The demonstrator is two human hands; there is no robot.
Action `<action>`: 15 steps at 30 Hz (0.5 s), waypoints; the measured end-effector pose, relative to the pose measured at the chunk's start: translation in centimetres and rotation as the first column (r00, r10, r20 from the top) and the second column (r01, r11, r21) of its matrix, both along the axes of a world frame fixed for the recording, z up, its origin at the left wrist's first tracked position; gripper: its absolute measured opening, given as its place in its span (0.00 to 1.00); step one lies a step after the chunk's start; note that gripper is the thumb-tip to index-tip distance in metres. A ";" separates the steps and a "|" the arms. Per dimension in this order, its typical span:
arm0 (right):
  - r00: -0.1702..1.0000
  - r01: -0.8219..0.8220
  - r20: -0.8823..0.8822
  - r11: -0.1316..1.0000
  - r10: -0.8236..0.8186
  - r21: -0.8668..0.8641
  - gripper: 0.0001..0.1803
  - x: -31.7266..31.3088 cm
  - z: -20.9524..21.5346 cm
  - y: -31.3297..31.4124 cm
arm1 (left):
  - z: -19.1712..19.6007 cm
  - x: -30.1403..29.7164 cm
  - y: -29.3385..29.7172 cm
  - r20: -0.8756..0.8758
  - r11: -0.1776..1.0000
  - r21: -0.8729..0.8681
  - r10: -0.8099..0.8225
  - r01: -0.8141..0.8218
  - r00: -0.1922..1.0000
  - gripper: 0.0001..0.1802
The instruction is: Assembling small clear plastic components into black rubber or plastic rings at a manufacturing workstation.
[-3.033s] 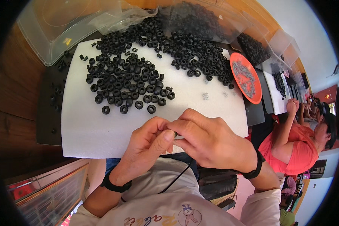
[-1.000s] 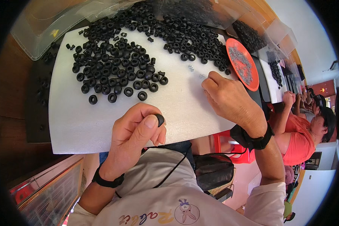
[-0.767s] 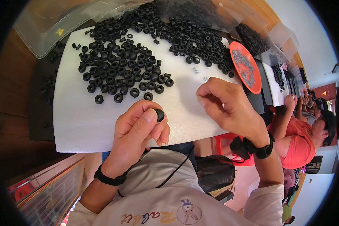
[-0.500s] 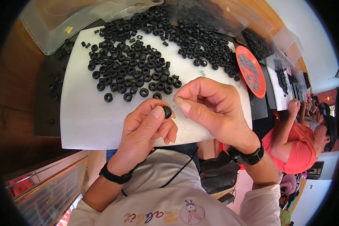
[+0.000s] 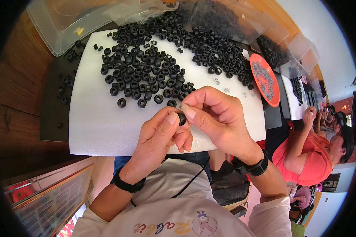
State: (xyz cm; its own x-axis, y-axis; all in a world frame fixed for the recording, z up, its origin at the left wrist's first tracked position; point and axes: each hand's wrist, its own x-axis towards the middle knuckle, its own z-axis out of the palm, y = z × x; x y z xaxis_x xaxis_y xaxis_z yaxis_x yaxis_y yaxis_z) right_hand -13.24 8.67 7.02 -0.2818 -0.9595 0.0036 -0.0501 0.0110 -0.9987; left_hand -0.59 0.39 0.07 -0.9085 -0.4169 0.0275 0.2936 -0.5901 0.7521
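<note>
My left hand [image 5: 158,128] pinches a black, round, hollow plastic part [image 5: 182,119] between thumb and fingers. Right above it, the thumb and forefinger of my right hand [image 5: 215,120] are closed at the part's upper edge. A small silver piece, which looks like a coil spring, showed at those fingertips earlier; now they mostly hide it. Both hands are over the white foam sheet [image 5: 95,134]. Just beyond lie many loose black parts of the same kind [image 5: 141,103]. A few small silver springs [image 5: 227,90] rest on the sheet beyond my right hand.
An orange-red plate [image 5: 277,96] of small silver pieces sits at the right edge of the sheet. Clear plastic bins [image 5: 53,43] stand along the far side, some holding black parts. At the right, a person in a coral shirt [image 5: 300,160] sits at the same row of tables.
My right hand has brought its fingertips in against the black part, closing the gap between the hands. The view has shifted slightly, with the scene moving a little to the right.
</note>
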 end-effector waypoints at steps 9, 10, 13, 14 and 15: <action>0.971 0.027 0.239 0.999 -0.015 -0.047 0.07 0.6 -1.1 -0.8 | 0.3 0.1 -0.4 -0.065 0.995 0.102 0.020 -0.013 0.998 0.20; 0.969 0.025 0.246 1.000 -0.021 -0.014 0.07 0.6 -1.1 -0.9 | 0.3 0.1 -0.3 -0.065 0.995 0.101 0.020 -0.014 0.998 0.20; 0.971 0.013 0.238 1.000 -0.010 -0.012 0.07 0.6 -1.3 -0.9 | -0.1 0.1 -0.1 -0.070 0.997 0.079 0.014 -0.009 0.997 0.20; 0.972 0.013 0.236 1.000 -0.010 -0.012 0.07 0.7 -1.3 -1.0 | -0.3 0.2 -0.2 -0.093 0.997 0.076 -0.002 0.009 0.996 0.20; 0.970 0.014 0.241 1.000 -0.012 -0.007 0.07 0.8 -1.3 -1.0 | -0.4 0.2 -0.3 -0.117 0.997 0.074 -0.018 0.027 0.993 0.20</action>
